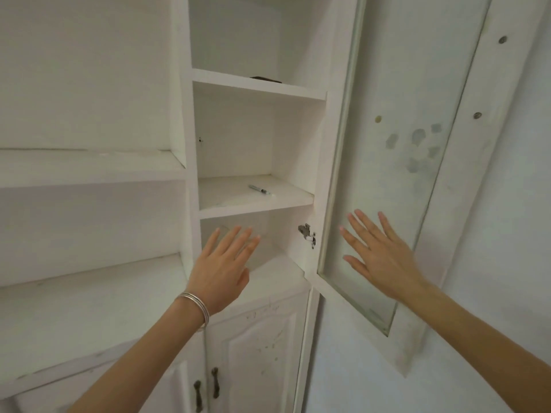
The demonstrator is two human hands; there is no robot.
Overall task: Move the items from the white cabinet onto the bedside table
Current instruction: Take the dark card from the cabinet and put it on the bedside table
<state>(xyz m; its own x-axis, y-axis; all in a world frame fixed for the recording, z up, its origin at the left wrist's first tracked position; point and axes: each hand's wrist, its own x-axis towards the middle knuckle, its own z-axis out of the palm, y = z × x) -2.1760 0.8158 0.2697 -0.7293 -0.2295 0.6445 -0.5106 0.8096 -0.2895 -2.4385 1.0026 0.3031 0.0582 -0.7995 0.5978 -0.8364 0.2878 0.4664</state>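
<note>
The white cabinet (320, 138) stands open in front of me, its glass door (387, 180) swung out to the right. A pen (258, 189) lies on the middle shelf. A flat dark object (266, 79) lies on the shelf above it, only its edge showing. My left hand (222, 266), with bangles at the wrist, is raised with straight fingers in front of the lowest compartment, below the pen, holding nothing. My right hand (380, 254) is spread flat in front of the door's glass; whether it touches the glass I cannot tell. The bedside table is out of view.
Open white shelves (89, 168) run along the left. Below are closed cabinet doors with dark metal handles (214, 383). A metal hinge (307, 234) sits on the cabinet's right wall. The pale wall (447, 383) lies to the right.
</note>
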